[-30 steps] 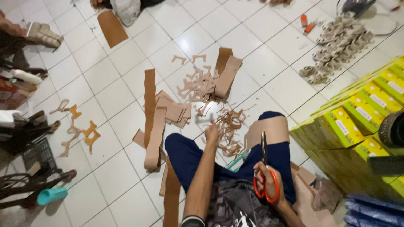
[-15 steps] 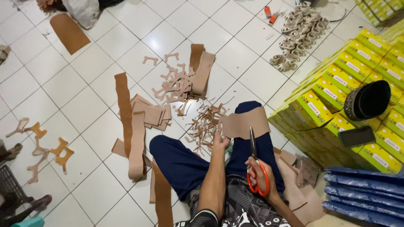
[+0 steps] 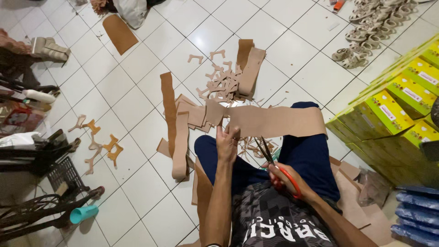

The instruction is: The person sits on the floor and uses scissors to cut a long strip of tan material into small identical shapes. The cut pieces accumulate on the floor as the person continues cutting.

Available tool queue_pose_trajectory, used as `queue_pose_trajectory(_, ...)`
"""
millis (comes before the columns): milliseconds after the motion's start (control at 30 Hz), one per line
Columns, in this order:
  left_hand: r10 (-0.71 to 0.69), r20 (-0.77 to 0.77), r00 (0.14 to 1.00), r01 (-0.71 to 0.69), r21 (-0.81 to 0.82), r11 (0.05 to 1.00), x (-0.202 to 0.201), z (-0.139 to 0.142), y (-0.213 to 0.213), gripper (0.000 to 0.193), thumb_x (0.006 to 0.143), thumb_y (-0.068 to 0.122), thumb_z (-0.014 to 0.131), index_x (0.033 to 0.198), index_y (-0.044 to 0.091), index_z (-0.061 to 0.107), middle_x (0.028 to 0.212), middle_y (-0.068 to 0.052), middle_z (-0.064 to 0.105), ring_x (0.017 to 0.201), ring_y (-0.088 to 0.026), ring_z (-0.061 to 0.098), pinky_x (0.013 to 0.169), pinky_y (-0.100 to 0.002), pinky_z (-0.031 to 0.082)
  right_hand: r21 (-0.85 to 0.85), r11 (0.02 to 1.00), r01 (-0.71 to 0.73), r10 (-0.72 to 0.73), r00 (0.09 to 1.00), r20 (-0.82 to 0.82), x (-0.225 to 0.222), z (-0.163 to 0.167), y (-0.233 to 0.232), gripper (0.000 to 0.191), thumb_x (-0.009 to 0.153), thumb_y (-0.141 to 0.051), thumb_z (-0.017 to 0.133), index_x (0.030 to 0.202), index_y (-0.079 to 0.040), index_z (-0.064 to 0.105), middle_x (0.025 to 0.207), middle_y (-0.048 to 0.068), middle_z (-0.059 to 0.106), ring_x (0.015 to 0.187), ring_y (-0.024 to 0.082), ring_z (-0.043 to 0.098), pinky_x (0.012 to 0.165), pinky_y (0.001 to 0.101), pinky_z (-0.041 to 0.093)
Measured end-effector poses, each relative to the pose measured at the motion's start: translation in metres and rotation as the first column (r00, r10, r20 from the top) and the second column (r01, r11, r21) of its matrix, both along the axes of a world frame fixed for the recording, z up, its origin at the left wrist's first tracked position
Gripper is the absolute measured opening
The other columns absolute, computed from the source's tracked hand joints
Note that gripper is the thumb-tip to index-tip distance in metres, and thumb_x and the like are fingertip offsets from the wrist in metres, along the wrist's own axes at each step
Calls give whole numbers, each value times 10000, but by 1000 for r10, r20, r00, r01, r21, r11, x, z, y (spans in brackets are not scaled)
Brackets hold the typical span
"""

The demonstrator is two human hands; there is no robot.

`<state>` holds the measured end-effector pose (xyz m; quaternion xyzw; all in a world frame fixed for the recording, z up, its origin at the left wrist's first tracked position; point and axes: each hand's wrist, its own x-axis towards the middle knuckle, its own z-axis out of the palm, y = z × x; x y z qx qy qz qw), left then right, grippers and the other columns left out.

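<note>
White floor tiles (image 3: 137,178) carry tan strips (image 3: 180,137) and cut shapes (image 3: 219,84) far of the knees. On the right, yellow-green boxes (image 3: 388,110) with pale labels are stacked, blue packs (image 3: 418,215) nearer. Left hand (image 3: 227,144) pinches a long tan sheet (image 3: 274,121) lying across the lap; right hand (image 3: 286,178) grips red-handled scissors (image 3: 274,162), blades under the sheet's near edge.

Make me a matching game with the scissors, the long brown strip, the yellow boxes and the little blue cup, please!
Things:
1. scissors
2. long brown strip
3. yellow boxes
4. blue cup

Places:
A. stacked at the right edge
B. on the floor, bottom left
C. in the right hand
D. held by the left hand, across the lap

Pairs: 1-C, 2-D, 3-A, 4-B
</note>
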<state>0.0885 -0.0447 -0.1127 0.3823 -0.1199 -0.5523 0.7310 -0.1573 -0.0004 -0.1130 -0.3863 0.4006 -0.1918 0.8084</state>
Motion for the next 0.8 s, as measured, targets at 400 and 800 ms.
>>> queue_pose_trajectory(400,296,196,935,-314,65,947,29,-14,19,426,923,55,707,1300,22,512,1102,-133,678,938,-181,669,775,-287,578,-92,989,118,-140,947,-288,-12,15,1,432,986,-381,590,953,41,675,508,19,409,355,114,364,334,299,304)
queue_pose_trajectory(800,53,436,898,-124,137,983,-20,58,59,486,972,67,668,1431,-62,575,1385,-126,657,993,-69,620,833,-192,532,-56,997,-44,46,999,25,32,41,26,511,1032,-447,454,1203,2,628,655,-7,510,498,71,471,454,239,434)
